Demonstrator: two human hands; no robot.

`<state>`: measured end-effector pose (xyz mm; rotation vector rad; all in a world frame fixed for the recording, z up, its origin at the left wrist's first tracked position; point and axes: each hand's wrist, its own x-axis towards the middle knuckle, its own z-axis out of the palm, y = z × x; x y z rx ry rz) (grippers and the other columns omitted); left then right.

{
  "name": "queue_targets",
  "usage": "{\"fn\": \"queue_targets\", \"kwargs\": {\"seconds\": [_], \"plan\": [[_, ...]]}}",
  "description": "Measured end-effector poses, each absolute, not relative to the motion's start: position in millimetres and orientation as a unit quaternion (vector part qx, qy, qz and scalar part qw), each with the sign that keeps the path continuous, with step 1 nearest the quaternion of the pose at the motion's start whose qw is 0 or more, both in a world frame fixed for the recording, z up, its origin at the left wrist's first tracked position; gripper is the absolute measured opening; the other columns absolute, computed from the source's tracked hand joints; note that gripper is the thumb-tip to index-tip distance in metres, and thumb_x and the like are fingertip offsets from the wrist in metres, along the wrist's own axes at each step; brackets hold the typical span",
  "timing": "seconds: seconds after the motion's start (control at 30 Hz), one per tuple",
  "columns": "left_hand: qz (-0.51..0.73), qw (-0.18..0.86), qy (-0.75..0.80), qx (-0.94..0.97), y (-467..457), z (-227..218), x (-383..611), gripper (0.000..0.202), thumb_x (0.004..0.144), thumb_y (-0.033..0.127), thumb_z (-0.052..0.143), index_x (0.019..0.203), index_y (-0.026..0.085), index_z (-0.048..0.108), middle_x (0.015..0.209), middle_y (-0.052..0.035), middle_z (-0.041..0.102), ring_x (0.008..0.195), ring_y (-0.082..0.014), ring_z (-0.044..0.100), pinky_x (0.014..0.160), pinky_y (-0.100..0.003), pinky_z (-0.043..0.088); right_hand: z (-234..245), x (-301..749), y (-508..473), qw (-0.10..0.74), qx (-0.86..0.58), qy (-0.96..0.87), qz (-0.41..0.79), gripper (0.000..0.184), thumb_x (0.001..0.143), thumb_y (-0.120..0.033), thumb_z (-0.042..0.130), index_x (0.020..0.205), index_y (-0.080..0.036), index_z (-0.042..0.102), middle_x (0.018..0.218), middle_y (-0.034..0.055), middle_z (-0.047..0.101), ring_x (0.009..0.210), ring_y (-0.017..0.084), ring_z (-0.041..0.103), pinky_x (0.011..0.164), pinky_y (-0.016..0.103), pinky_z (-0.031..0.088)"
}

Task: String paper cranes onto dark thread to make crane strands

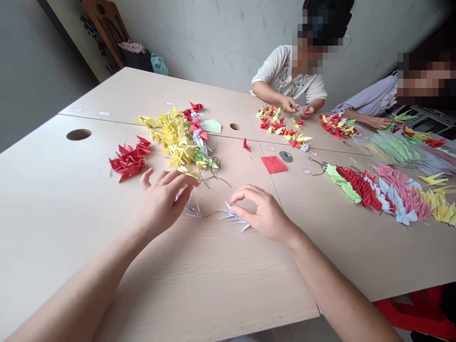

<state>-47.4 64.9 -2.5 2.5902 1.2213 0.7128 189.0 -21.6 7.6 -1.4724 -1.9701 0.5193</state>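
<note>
White folded paper cranes (233, 217) lie bunched on a dark thread near the middle of the table. My right hand (263, 213) arches over this bunch, thumb and index finger apart. To the left, more white paper cranes (194, 210) sit on the same thread, partly hidden by my left hand (162, 199). The left thumb and fingertips come together there; anything between them is too small to make out. Just beyond are yellow paper cranes (174, 133) in a heap, with loose dark thread ends (215, 178) beside it.
Red paper cranes (130, 159) lie left of the heap. Toward the right are a red paper square (273, 164), a metal ring (285, 156) and long strings of coloured cranes (377, 192). Two people work across the table (213, 275), one handling small pieces (297, 107).
</note>
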Motion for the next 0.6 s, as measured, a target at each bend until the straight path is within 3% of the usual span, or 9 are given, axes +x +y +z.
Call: {"fn": "queue_targets", "kwargs": {"seconds": [0.1, 0.23, 0.33, 0.43, 0.5, 0.6], "plan": [[0.227, 0.098, 0.407, 0.879, 64.3, -0.9, -48.9, 0.024, 0.089, 0.016, 0.042, 0.092, 0.027, 0.063, 0.101, -0.0012, 0.067, 0.100, -0.0228, 0.057, 0.106, -0.058, 0.018, 8.7, 163.6, -17.2, 0.234, -0.537, -0.795, 0.156, 0.007, 0.086, -0.024, 0.064, 0.093, -0.023, 0.060, 0.098, 0.0015, 0.068, 0.095, 0.018, 0.060, 0.089, 0.034, 0.037], [0.215, 0.098, 0.407, 0.882, 62.9, -0.7, -48.4, 0.028, 0.080, 0.007, 0.042, 0.085, 0.026, 0.063, 0.098, -0.0003, 0.067, 0.102, -0.0230, 0.056, 0.106, -0.058, 0.018, -1.2, 131.0, -6.3, 0.198, -0.552, -0.804, 0.093, 0.025, 0.081, -0.034, 0.069, 0.099, -0.021, 0.057, 0.098, 0.0054, 0.069, 0.095, 0.023, 0.059, 0.094, 0.040, 0.031], [0.210, 0.101, 0.416, 0.879, 62.3, -0.6, -48.7, 0.024, 0.079, 0.010, 0.044, 0.084, 0.026, 0.061, 0.097, -0.0010, 0.066, 0.102, -0.0242, 0.055, 0.105, -0.060, 0.018, -9.5, 117.6, 1.4, 0.197, -0.566, -0.797, 0.070, 0.022, 0.082, -0.024, 0.064, 0.101, -0.020, 0.055, 0.091, 0.0057, 0.070, 0.091, 0.023, 0.060, 0.098, 0.042, 0.028], [0.199, 0.106, 0.425, 0.877, 60.4, -1.0, -50.4, 0.013, 0.079, 0.023, 0.053, 0.087, 0.028, 0.063, 0.104, -0.0025, 0.063, 0.106, -0.0279, 0.053, 0.104, -0.063, 0.018, -11.5, 117.6, 5.5, 0.201, -0.574, -0.788, 0.091, 0.021, 0.082, -0.012, 0.056, 0.100, -0.020, 0.053, 0.087, 0.0030, 0.070, 0.085, 0.020, 0.062, 0.100, 0.042, 0.026], [0.190, 0.095, 0.416, 0.884, 58.6, -2.8, -51.1, 0.012, 0.077, 0.030, 0.058, 0.087, 0.028, 0.064, 0.109, -0.0034, 0.061, 0.110, -0.0303, 0.051, 0.104, -0.066, 0.014, -9.8, 123.1, 6.6, 0.208, -0.581, -0.779, 0.116, 0.023, 0.082, -0.009, 0.055, 0.101, -0.022, 0.051, 0.085, 0.0008, 0.070, 0.083, 0.019, 0.063, 0.100, 0.042, 0.025], [0.188, 0.051, 0.407, 0.893, 56.0, -8.5, -49.9, 0.009, 0.075, 0.027, 0.062, 0.083, 0.028, 0.065, 0.115, -0.0039, 0.059, 0.115, -0.0316, 0.048, 0.104, -0.068, 0.007, -6.8, 132.8, 7.0, 0.210, -0.589, -0.768, 0.134, 0.024, 0.081, -0.009, 0.056, 0.100, -0.023, 0.051, 0.082, -0.0013, 0.069, 0.084, 0.018, 0.063, 0.099, 0.041, 0.025]]}}
